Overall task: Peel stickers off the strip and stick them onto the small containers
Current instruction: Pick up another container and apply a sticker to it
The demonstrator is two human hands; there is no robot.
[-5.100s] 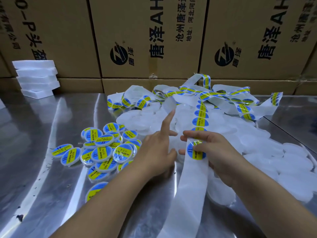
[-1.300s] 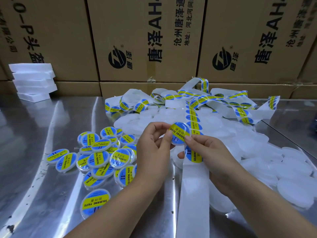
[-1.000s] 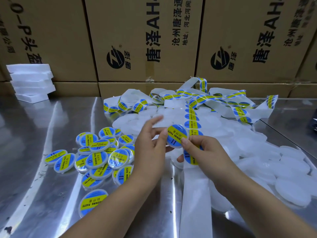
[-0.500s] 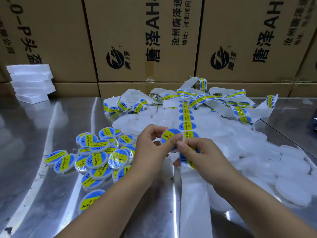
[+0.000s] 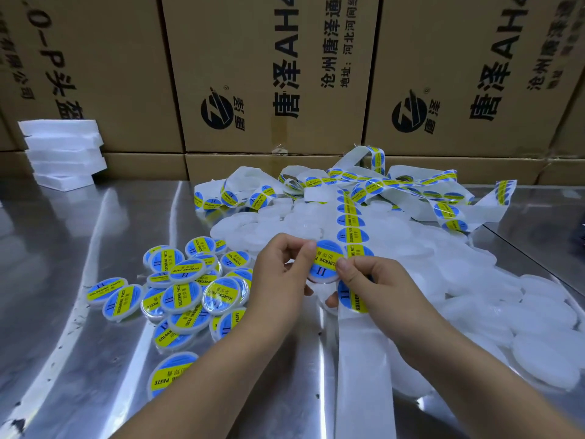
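Observation:
My left hand (image 5: pixel 280 274) grips a small round white container (image 5: pixel 326 264) by its left edge, above the metal table. The container's top bears a blue and yellow sticker. My right hand (image 5: pixel 376 285) presses a fingertip on the sticker's lower right and also holds the white sticker strip (image 5: pixel 353 299), where a blue and yellow sticker shows under my fingers. The strip runs from the tangled heap at the back down past my right wrist.
A pile of labelled containers (image 5: pixel 180 289) lies left of my hands. Plain white containers (image 5: pixel 519 318) spread to the right and behind. Tangled strip (image 5: pixel 411 191) lies at the back before cardboard boxes (image 5: pixel 269 74). White foam blocks (image 5: pixel 63 153) are stacked far left.
The sticker went from hanging between my fingers to lying flat on the container in my left hand. Both hands have closed in on the container.

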